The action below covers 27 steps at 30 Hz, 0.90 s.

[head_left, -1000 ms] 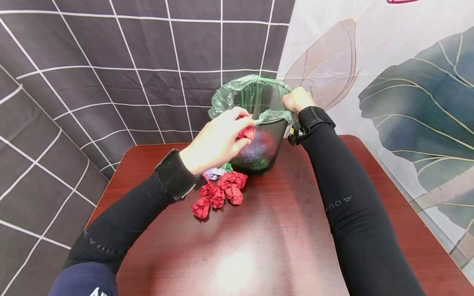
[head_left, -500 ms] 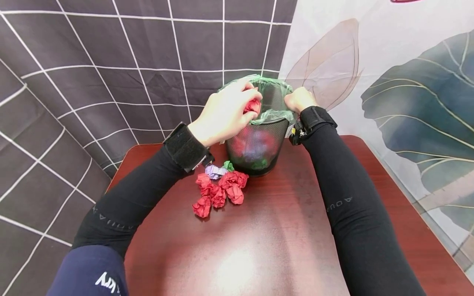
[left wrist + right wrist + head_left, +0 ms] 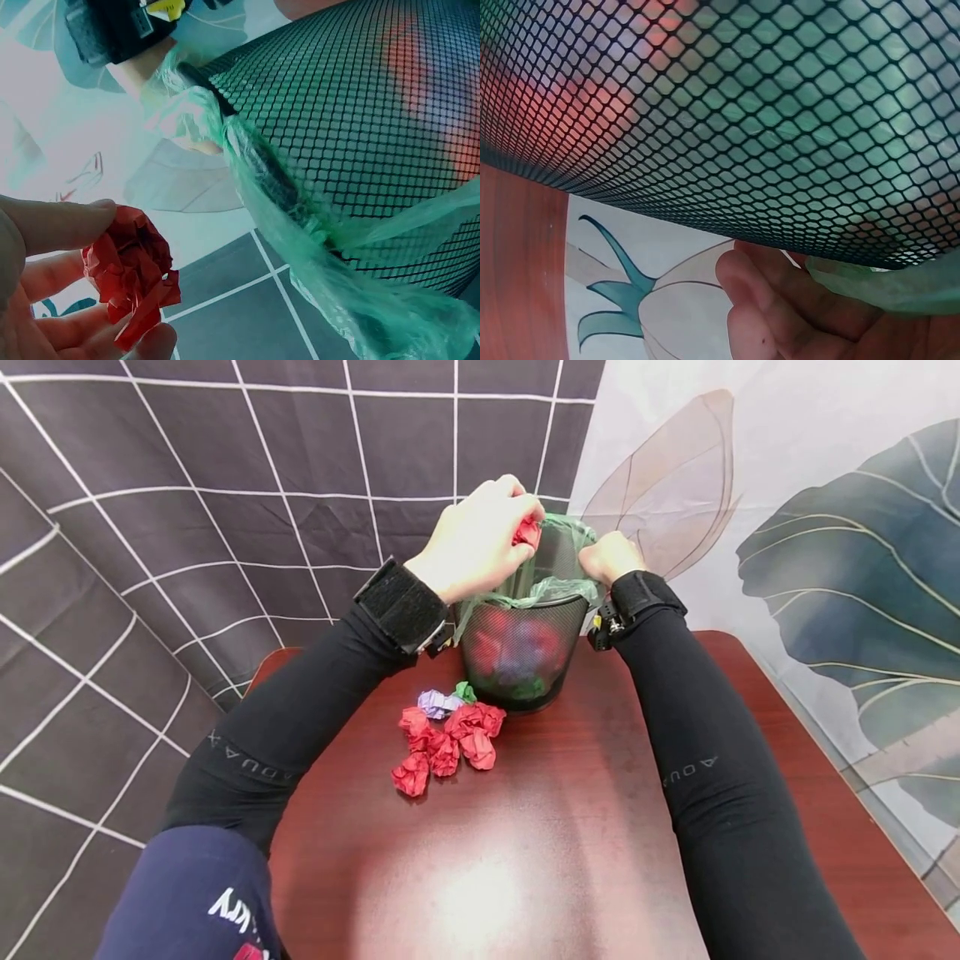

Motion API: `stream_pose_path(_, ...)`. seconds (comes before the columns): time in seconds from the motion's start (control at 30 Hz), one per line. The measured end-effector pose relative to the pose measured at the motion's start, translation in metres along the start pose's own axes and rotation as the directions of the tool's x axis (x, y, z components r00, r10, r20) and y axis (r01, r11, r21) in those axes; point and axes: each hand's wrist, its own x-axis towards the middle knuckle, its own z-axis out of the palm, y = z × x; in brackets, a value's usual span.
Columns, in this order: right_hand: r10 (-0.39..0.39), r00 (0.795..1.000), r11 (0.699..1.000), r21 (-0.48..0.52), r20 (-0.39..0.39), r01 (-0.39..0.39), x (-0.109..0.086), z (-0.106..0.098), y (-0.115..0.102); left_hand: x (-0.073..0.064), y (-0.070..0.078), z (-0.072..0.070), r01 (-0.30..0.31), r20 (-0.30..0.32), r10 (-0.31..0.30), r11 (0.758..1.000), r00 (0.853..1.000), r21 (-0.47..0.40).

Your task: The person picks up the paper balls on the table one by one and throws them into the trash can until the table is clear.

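Observation:
My left hand [image 3: 480,539] pinches a crumpled red paper ball [image 3: 131,274] between thumb and fingers, above the left side of the wastebasket's opening. The black mesh wastebasket [image 3: 517,647] stands upright at the back of the table, lined with a thin green plastic bag [image 3: 274,195] folded over its rim. Blurred red, lilac and green paper shows through the mesh. At the right side of the rim my right hand [image 3: 611,558] grips the edge and the bag; its curled fingers [image 3: 761,300] show against the outside of the mesh in the right wrist view.
Several red crumpled paper balls [image 3: 442,752] lie on the brown table [image 3: 600,827], left of and in front of the basket. Behind them sit a lilac one [image 3: 437,703] and a green one [image 3: 464,692]. A dark gridded cloth [image 3: 300,452] hangs behind.
My left hand has moved up and to the right with the red paper ball, from in front of the wastebasket to above its rim. The right hand keeps its hold.

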Motion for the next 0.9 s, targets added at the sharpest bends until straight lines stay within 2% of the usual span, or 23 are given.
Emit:
stream_pose_path(0.27,-0.009,1.0,1.0,-0.022,-0.012,0.009,-0.001,-0.001,0.0,0.022,-0.001,0.006,0.015,0.008,-0.015,0.999,1.0,0.032)
stream_pose_path(0.47,-0.028,0.999,1.0,-0.008,-0.017,0.028,0.005,0.006,0.0,0.026,-0.004,0.012,0.047,0.079,-0.049,0.999,0.996,0.021)
stream_pose_path(0.57,-0.02,1.0,1.0,0.001,-0.022,0.02,0.008,0.007,0.0,0.023,-0.005,0.014,0.049,0.095,-0.05,0.999,0.994,0.008)
stream_pose_path(0.7,-0.014,1.0,1.0,0.006,-0.02,0.014,0.006,0.006,0.001,0.016,-0.009,0.018,0.046,0.065,-0.045,0.999,0.997,-0.009)
stream_pose_path(0.8,-0.005,1.0,1.0,0.011,-0.017,0.005,0.004,0.007,0.001,0.005,-0.013,0.021,0.043,0.033,-0.042,0.999,0.999,-0.028)
stream_pose_path(0.9,0.013,1.0,1.0,0.026,-0.012,-0.013,0.005,0.007,0.002,-0.011,-0.014,0.023,0.03,-0.008,-0.03,0.998,1.0,-0.056)
